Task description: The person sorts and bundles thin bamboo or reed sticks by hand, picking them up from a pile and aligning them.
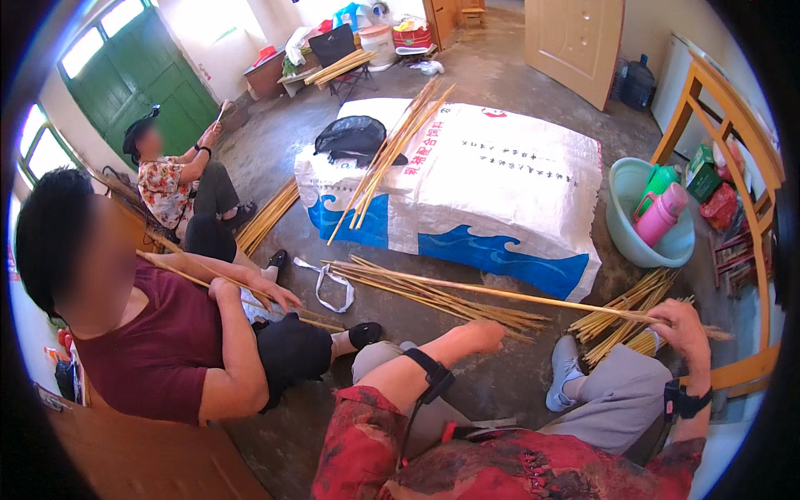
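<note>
My right hand (677,325) is closed on a long yellow cane (567,304), near its frayed, pale end, at the lower right. The cane stretches leftward across the floor bundle. My left hand (482,333) is curled below the cane, beside loose canes (425,300) on the floor; what it holds, if anything, is hidden. More short bundles (629,304) lie by my grey shoe (560,375).
Large printed sacks (508,183) carry a black bag (346,137) and canes. A basin (625,200) with flasks stands right, beside a wooden frame (762,258). Two people (142,333) (179,183) sit left, handling sticks. A white strap (333,296) lies on the floor.
</note>
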A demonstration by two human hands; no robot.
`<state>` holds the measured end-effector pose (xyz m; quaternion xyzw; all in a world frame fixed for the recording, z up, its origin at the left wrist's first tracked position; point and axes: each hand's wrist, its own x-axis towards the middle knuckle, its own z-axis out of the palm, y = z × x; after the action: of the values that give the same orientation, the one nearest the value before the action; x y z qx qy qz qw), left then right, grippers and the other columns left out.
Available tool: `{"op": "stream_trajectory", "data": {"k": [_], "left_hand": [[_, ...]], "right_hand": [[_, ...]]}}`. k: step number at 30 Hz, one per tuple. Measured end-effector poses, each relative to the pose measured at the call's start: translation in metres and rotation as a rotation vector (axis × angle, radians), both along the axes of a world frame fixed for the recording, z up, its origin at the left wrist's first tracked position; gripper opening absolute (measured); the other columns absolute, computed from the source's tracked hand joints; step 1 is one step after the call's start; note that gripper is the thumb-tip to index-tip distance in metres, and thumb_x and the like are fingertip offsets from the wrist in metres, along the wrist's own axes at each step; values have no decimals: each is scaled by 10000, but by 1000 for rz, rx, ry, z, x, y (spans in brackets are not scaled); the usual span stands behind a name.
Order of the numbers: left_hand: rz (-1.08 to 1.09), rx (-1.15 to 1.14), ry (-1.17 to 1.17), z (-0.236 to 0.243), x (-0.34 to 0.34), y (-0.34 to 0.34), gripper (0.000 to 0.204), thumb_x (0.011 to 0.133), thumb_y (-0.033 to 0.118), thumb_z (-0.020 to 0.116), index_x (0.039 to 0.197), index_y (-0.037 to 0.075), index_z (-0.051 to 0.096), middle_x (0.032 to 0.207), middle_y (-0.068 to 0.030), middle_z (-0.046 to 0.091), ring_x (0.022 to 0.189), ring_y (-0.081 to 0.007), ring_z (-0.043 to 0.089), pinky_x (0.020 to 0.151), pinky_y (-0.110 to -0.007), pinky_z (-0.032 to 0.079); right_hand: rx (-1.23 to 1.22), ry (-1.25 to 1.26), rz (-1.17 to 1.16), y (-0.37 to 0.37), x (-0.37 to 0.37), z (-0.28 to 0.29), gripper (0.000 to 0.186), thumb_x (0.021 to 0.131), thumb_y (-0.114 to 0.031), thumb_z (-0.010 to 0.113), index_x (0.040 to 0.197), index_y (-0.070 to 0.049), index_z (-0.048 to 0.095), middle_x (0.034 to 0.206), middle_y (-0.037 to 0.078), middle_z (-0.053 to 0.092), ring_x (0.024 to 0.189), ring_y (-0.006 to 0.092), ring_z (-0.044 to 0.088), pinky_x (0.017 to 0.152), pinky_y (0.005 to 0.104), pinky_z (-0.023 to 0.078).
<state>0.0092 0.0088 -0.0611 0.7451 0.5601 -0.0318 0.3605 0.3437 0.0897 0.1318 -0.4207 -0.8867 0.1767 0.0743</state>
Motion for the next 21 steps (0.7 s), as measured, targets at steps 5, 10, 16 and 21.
{"op": "stream_trajectory", "data": {"k": [5, 10, 16, 21], "left_hand": [[-60, 3, 6, -9, 4, 11, 272, 747, 193, 508, 895, -21, 587, 927, -205, 578, 893, -343, 545, 740, -412, 436], [-34, -25, 2, -4, 3, 10, 273, 749, 197, 499, 886, -22, 590, 926, -205, 579, 892, -343, 544, 743, -416, 433], [-97, -41, 55, -2, 3, 13, 310, 766, 226, 511, 943, -23, 562, 954, -205, 569, 908, -342, 536, 764, -420, 427], [-172, -46, 103, 3, 8, 17, 325, 783, 240, 510, 968, -24, 549, 962, -203, 566, 912, -348, 532, 770, -424, 423]], "right_hand": [[-163, 148, -193, -10, 48, -7, 195, 593, -59, 594, 780, -8, 619, 627, 85, 521, 578, 179, 504, 534, 280, 391], [-152, 101, -259, -19, 81, -5, 197, 585, -59, 594, 773, -2, 614, 636, 75, 526, 591, 167, 511, 540, 270, 394], [-134, 89, -376, -31, 126, 17, 198, 577, -46, 610, 771, -4, 609, 656, 68, 530, 612, 156, 512, 554, 257, 395], [-168, 275, -514, -43, 173, 28, 147, 641, -63, 592, 777, -7, 588, 658, 15, 514, 565, 99, 481, 516, 223, 382]]}}
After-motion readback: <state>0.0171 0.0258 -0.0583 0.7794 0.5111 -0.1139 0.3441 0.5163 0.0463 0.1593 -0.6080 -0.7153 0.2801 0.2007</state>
